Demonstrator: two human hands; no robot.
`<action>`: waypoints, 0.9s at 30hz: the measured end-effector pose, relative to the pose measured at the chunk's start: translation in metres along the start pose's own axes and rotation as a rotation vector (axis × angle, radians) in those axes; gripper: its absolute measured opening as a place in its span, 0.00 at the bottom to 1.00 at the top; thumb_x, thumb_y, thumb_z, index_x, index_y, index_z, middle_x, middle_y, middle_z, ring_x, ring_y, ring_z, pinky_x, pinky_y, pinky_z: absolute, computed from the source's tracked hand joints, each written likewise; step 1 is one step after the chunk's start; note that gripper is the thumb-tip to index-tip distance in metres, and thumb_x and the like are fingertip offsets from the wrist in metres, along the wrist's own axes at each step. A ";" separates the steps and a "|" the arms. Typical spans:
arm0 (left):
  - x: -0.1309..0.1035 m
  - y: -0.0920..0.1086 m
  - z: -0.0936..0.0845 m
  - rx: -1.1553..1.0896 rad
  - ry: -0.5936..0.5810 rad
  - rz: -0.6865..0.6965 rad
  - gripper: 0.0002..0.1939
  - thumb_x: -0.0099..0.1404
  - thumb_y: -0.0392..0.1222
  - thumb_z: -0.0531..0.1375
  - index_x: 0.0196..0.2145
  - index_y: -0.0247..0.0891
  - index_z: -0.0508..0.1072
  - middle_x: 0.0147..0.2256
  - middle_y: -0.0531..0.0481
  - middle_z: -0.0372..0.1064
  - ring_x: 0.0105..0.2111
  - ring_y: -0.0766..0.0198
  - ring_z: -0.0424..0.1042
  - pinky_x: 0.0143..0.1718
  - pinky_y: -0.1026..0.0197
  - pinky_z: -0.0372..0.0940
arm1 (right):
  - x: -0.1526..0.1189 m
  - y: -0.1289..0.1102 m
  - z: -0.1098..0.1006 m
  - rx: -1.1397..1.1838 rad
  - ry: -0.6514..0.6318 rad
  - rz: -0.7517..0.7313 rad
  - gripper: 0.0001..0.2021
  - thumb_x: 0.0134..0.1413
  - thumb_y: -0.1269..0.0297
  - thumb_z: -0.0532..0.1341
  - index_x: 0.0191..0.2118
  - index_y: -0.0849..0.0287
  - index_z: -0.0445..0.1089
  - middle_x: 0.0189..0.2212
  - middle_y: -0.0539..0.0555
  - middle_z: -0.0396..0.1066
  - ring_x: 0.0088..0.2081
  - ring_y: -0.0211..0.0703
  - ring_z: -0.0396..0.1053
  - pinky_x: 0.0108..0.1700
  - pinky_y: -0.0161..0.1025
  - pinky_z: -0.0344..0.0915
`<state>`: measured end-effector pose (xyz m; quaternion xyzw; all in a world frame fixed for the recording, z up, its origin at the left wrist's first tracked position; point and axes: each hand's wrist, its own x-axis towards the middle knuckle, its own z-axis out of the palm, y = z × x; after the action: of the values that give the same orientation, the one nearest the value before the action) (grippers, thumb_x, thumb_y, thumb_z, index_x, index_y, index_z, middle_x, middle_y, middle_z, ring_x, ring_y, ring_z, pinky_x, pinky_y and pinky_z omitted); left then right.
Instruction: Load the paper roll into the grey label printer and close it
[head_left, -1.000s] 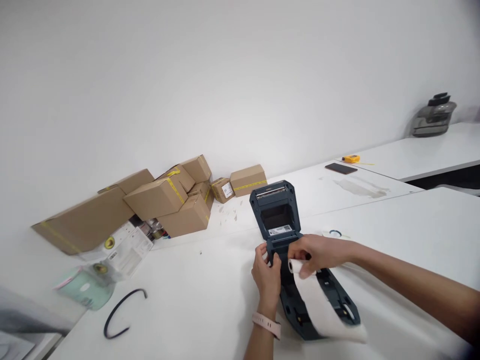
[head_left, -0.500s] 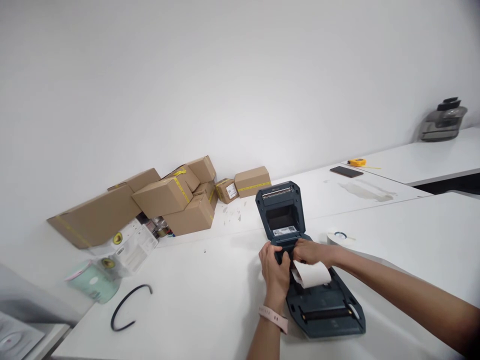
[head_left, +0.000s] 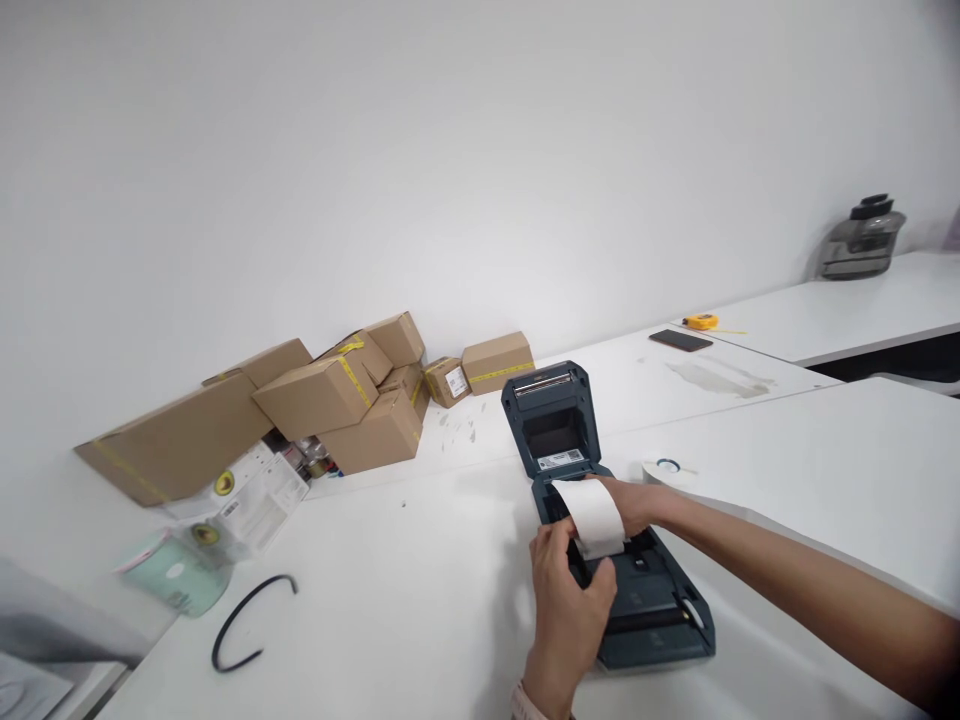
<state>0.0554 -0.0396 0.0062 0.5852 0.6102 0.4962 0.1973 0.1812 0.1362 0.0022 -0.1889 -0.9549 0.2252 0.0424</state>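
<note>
A dark label printer [head_left: 660,600] stands on the white table with its lid [head_left: 555,425] swung up. A curved piece of white label paper [head_left: 591,515], apparently a roll, sits over the printer's inner bay. My right hand [head_left: 630,503] grips the paper from its right side, though the paper hides most of the fingers. In front and to the left, my left hand [head_left: 568,590] is open, thumb apart from the fingers. Its fingertips reach the bay's left edge by the paper; whether they touch the paper I cannot tell.
Cardboard boxes [head_left: 315,400] are piled by the wall. A black curved cable [head_left: 225,625] and a mint-green container [head_left: 176,572] lie left. A white tape-like roll [head_left: 667,470], a phone [head_left: 680,340], a yellow tape measure [head_left: 700,321] and a grey jug [head_left: 862,240] are right.
The paper has turned upward and leftward, now arching between my hands. My left hand has moved down toward me and its fingers have spread. The view has shifted slightly right.
</note>
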 end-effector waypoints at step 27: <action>-0.044 -0.028 0.033 0.234 0.335 0.723 0.11 0.69 0.38 0.54 0.33 0.41 0.75 0.28 0.53 0.79 0.30 0.62 0.76 0.47 0.48 0.67 | 0.010 -0.010 -0.027 0.070 -0.276 0.031 0.24 0.41 0.48 0.69 0.43 0.57 0.82 0.34 0.55 0.80 0.36 0.47 0.75 0.36 0.36 0.62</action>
<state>0.0788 -0.0620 -0.0460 0.6913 0.4414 0.5494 -0.1596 0.1734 0.1433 0.0308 -0.1691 -0.9402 0.2828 -0.0863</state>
